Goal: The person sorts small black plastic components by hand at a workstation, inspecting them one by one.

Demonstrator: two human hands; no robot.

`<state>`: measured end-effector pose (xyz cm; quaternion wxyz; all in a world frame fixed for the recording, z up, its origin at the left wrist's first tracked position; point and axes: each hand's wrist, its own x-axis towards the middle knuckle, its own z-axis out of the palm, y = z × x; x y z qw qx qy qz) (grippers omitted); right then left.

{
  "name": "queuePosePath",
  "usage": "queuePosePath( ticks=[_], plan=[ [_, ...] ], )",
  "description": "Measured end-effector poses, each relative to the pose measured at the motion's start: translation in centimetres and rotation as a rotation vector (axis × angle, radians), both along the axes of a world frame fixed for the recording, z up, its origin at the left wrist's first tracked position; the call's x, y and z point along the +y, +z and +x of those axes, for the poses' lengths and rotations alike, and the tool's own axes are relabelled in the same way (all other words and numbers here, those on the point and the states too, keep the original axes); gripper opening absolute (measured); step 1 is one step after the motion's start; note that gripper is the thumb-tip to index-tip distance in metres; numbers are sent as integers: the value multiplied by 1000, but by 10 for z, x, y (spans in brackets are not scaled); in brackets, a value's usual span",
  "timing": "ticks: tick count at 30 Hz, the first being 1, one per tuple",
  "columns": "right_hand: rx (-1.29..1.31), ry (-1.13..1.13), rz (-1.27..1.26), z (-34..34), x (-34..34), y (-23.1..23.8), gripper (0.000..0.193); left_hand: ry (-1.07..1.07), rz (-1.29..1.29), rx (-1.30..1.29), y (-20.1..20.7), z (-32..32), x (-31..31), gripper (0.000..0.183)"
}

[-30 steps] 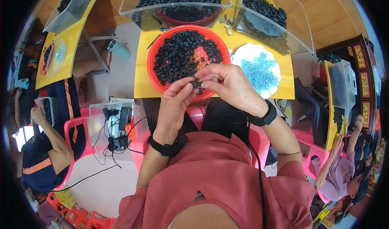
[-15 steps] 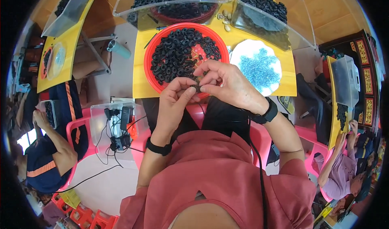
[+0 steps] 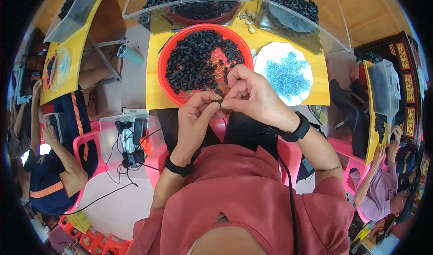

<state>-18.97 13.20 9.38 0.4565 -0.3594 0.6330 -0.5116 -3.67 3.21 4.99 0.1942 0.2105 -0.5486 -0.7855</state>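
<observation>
My left hand [image 3: 194,117] is closed in a pinch on a small dark part [image 3: 218,101] at the near rim of a red basin [image 3: 163,81]. Thumb and fingertips of my right hand [image 3: 259,97] meet at the same part from the other side, also pinched; whatever else they hold is too small to make out. Inside the basin lies a heap of small black ring-shaped parts [image 3: 189,59], with its patterned bottom showing at the right. Beside my right hand, a white scalloped plate [image 3: 265,52] bears many tiny light-blue pieces [image 3: 288,77].
Two clear bins of black parts, one at the back [image 3: 194,18] and one at the back right [image 3: 288,27], stand on the yellow table [image 3: 155,92]. Small shells [image 3: 251,28] lie between them. Left of my chair, a clear box [image 3: 108,133] holds adapters and cables. Co-workers sit on both sides.
My right hand has tilted slightly, its fingers curling more over the small part. The left fingertips have shifted a little. At the left, a co-worker's arm has reached up toward their table.
</observation>
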Motion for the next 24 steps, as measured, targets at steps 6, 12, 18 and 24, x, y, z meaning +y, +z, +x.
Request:
queuePosePath(
  ticks=[6,12,18,24],
  plan=[
    [-179,77,-51,-9,2,3,19,-18,47,72,10,2,0,12],
    [-391,65,-112,-2,5,7,18,-44,11,129,15,5,0,12],
    [-297,85,-84,-8,15,-6,14,-70,-44,123,20,5,3,12],
    [-185,83,-155,-5,18,-16,9,-83,-129,105,19,8,5,12]
  ],
)
